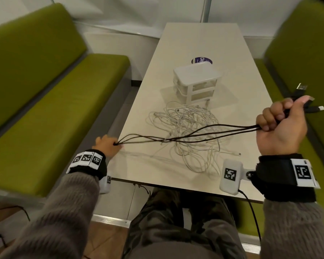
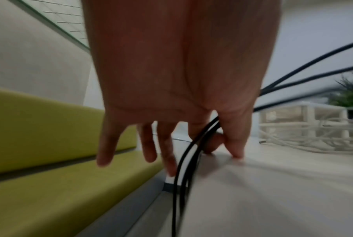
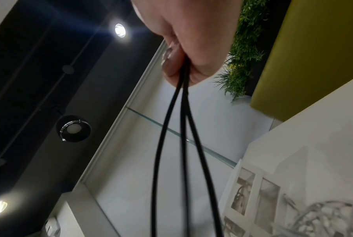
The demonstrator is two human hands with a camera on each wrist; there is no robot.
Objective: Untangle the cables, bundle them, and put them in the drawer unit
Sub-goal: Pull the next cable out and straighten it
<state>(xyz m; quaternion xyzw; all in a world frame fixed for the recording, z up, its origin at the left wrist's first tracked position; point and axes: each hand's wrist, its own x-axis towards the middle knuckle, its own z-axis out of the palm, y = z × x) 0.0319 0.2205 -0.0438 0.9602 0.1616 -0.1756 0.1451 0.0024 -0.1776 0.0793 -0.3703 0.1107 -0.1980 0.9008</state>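
Note:
A black cable [image 1: 176, 139] is doubled into several strands and stretched above the table between both hands. My left hand [image 1: 108, 144] pinches its looped end at the table's left edge; in the left wrist view the black cable [image 2: 183, 160] passes between thumb and forefinger of the left hand [image 2: 181, 80], the other fingers straight. My right hand [image 1: 282, 126] grips the other end in a fist, raised at the right, plugs [image 1: 301, 88] sticking out. A white cable tangle [image 1: 185, 131] lies below the strands. The white drawer unit [image 1: 196, 81] stands behind it, drawers closed.
The beige table [image 1: 204, 38] runs away from me between two green benches [image 1: 45, 118] [image 1: 307, 53]. A round purple label or lid [image 1: 201, 60] shows behind the drawer unit. One white plug [image 1: 238, 153] lies near the front edge.

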